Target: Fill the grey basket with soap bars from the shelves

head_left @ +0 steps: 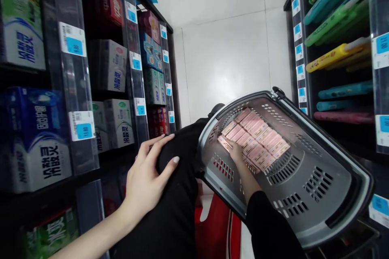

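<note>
Left hand (148, 172) rests on the black trouser leg (179, 162), fingers loosely spread, holding nothing; right hand (236, 153) reaches into the grey shopping basket (337, 198), fingers at the near-left edge of the small pink boxes (261, 139); whether they pinch one cannot be told, fingertips being partly hidden; boxes lie in a compact block on the basket floor; step in hand, as judged: handling or arranging these boxes; next move probably calls for a light grip on the edge box, neighbours undisturbed; beyond, pale floor tiles (225, 56).
</note>
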Available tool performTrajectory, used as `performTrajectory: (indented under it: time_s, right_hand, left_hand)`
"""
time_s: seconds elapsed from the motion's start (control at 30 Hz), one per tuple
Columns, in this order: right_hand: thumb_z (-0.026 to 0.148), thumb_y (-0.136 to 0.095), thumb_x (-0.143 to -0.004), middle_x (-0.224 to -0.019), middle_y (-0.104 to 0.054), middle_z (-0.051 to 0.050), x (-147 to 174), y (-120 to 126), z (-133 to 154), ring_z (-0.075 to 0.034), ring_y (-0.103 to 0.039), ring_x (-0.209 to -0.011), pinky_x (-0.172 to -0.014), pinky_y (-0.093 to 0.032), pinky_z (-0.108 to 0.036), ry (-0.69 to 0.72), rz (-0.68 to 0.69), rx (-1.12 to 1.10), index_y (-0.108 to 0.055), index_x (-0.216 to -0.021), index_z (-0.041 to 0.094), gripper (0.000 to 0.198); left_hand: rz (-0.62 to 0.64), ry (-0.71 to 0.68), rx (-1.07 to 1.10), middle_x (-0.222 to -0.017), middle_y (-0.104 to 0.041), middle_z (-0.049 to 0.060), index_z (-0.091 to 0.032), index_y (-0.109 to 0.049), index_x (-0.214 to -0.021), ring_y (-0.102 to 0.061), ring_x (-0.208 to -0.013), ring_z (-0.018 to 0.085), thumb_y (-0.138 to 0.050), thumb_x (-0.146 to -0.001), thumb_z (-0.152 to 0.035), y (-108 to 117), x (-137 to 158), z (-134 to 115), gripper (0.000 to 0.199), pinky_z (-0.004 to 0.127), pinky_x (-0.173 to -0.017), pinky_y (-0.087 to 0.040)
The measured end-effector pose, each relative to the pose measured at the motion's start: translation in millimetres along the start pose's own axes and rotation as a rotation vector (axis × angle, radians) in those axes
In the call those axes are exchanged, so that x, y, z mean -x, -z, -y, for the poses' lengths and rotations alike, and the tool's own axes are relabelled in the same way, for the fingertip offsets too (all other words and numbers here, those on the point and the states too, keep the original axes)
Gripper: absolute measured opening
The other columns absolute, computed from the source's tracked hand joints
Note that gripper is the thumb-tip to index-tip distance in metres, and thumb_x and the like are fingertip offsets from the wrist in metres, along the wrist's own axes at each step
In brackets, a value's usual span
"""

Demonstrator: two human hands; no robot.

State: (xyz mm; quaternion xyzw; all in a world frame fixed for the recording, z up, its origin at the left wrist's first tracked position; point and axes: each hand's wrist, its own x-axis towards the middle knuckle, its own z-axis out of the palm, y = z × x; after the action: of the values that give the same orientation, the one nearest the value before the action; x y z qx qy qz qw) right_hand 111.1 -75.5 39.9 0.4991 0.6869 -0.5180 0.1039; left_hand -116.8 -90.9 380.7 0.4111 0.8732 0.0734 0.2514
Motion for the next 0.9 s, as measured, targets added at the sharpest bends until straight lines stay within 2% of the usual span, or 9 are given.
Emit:
performTrajectory:
  time_s: [0.1,0.2,0.33,0.47,0.6,0.77,0.9]
  right_hand:
    - [0.021,-0.048,-0.096,-0.134,-0.064,-0.011,3.1,-0.4,3.6,-0.019,-0.061,-0.121,-0.105,-0.044,-0.029,-0.067,-0.012,0.04,-0.058,-0.135,0.014,0.041]
    - [0.022,-0.055,-0.093,-0.131,-0.064,-0.016,4.9,0.1,11.2,-0.024,-0.059,-0.121,-0.107,-0.042,-0.033,-0.078,-0.005,0.09,-0.056,-0.135,0.01,0.044]
    - [0.013,-0.055,-0.088,-0.122,-0.065,-0.022,-5.8,6.4,20.4,-0.027,-0.061,-0.114,-0.1,-0.044,-0.033,-0.064,0.048,0.147,-0.057,-0.131,0.006,0.043]
    - [0.007,-0.056,-0.081,-0.104,-0.071,-0.016,-17.3,24.8,15.3,-0.022,-0.066,-0.094,-0.083,-0.047,-0.028,-0.077,0.096,0.157,-0.061,-0.119,0.008,0.038]
    - [0.017,-0.049,-0.087,-0.11,-0.07,-0.01,-8.9,41.4,2.8,-0.017,-0.064,-0.092,-0.08,-0.047,-0.023,-0.039,0.058,0.125,-0.056,-0.122,0.012,0.036]
    - [0.019,-0.046,-0.09,-0.105,-0.068,-0.008,5.4,33.8,2.4,-0.017,-0.062,-0.091,-0.079,-0.047,-0.025,-0.004,0.051,0.164,-0.054,-0.115,0.014,0.027]
    - [0.016,-0.052,-0.09,-0.106,-0.068,-0.012,8.5,24.0,13.1,-0.021,-0.062,-0.097,-0.081,-0.045,-0.028,-0.008,0.061,0.265,-0.054,-0.116,0.014,0.027]
  left_hand:
    - [0.003,-0.006,0.0,-0.128,-0.057,0.004,-0.034,-0.059,-0.129,-0.058,-0.118,0.029,-0.048,-0.085,-0.061,1.0,-0.2,0.4,0.052,0.045,-0.102,-0.053]
    - [0.004,-0.012,0.0,-0.127,-0.057,0.004,-0.033,-0.059,-0.129,-0.058,-0.118,0.029,-0.047,-0.086,-0.064,1.7,0.2,0.4,0.054,0.045,-0.102,-0.052]
    - [-0.003,-0.02,0.002,-0.126,-0.058,0.004,-0.032,-0.059,-0.128,-0.057,-0.12,0.029,-0.047,-0.085,-0.065,1.9,0.3,-0.5,0.056,0.046,-0.105,-0.05]
    - [0.003,-0.016,-0.007,-0.126,-0.057,0.005,-0.031,-0.059,-0.129,-0.057,-0.12,0.03,-0.047,-0.085,-0.064,1.8,0.1,-3.5,0.056,0.046,-0.106,-0.05]
    - [0.015,-0.003,0.005,-0.127,-0.056,0.005,-0.03,-0.059,-0.13,-0.056,-0.12,0.029,-0.048,-0.085,-0.062,0.9,1.0,-6.1,0.056,0.046,-0.107,-0.049]
    - [0.018,0.011,0.048,-0.127,-0.056,0.006,-0.028,-0.059,-0.13,-0.055,-0.121,0.03,-0.049,-0.084,-0.062,0.5,3.0,-6.3,0.058,0.049,-0.11,-0.045]
    - [0.04,0.023,0.067,-0.128,-0.055,0.007,-0.027,-0.059,-0.131,-0.053,-0.123,0.03,-0.05,-0.084,-0.062,1.8,3.8,-7.8,0.059,0.051,-0.111,-0.043]
